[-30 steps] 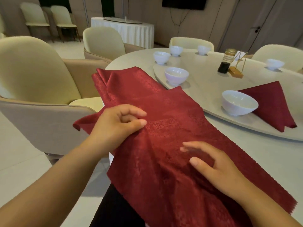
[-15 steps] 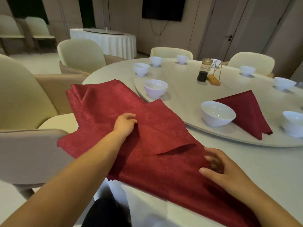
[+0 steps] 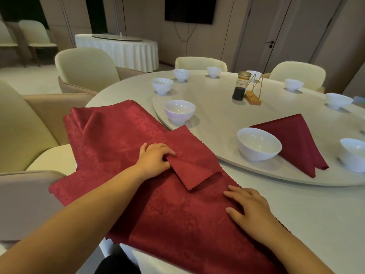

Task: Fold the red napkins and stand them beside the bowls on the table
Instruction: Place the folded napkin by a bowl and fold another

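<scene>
Left hand [image 3: 155, 159] pinches the turned corner of the red zigzag-edged cloth napkin [image 3: 118, 139]; right hand [image 3: 249, 209] flat on it, nearer me. Long axis runs far-left to near-right.

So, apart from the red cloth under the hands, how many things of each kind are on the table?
White bowls: 9, one half hidden
Folded red napkins: 1
Glass bottles: 1
Stands with wooden base: 1
Total: 12
Shapes cut off at the right edge are not counted.
</scene>
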A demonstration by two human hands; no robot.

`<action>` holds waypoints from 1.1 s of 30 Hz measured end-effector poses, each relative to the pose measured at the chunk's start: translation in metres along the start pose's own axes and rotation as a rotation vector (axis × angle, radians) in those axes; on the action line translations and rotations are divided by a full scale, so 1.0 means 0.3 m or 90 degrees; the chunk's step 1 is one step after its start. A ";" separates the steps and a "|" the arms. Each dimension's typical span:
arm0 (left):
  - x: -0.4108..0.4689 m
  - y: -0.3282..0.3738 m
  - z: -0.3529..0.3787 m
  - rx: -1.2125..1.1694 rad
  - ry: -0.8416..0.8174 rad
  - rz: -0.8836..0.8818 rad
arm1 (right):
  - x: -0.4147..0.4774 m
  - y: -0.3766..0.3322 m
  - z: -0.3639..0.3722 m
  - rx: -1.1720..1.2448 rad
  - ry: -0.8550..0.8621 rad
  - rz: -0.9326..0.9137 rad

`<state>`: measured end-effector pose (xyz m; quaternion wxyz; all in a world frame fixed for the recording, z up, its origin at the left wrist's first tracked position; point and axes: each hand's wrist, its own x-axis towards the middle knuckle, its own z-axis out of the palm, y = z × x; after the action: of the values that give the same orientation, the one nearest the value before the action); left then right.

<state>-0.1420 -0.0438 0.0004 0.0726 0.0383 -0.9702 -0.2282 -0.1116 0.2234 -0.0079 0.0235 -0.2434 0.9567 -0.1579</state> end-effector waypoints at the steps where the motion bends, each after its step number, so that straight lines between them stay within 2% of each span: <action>1: 0.018 0.007 0.003 -0.035 0.030 -0.002 | 0.006 0.004 0.000 0.003 0.007 -0.004; 4: 0.077 0.011 -0.009 -0.070 0.094 -0.068 | 0.005 0.023 -0.017 0.044 0.048 -0.004; 7: 0.136 -0.022 -0.038 0.030 0.104 -0.157 | -0.004 0.054 -0.042 0.077 0.118 -0.011; 9: 0.166 -0.045 -0.036 0.080 0.086 -0.181 | -0.021 0.075 -0.058 0.094 0.140 0.028; 14: 0.202 -0.050 0.016 0.119 0.101 -0.175 | -0.067 0.109 -0.049 0.073 0.093 0.108; 18: 0.214 -0.054 0.025 0.079 0.114 -0.226 | -0.085 0.106 -0.036 0.109 0.114 0.147; 27: 0.219 -0.085 0.007 0.063 0.141 -0.230 | -0.090 0.099 -0.030 0.113 0.142 0.170; 33: 0.222 -0.082 0.003 0.025 0.144 -0.230 | -0.098 0.118 -0.036 0.066 0.117 0.190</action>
<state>-0.2068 -0.0724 -0.0032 0.1381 0.2381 -0.9376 -0.2124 -0.1033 0.2699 -0.0096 -0.0281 -0.0816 0.9709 -0.2235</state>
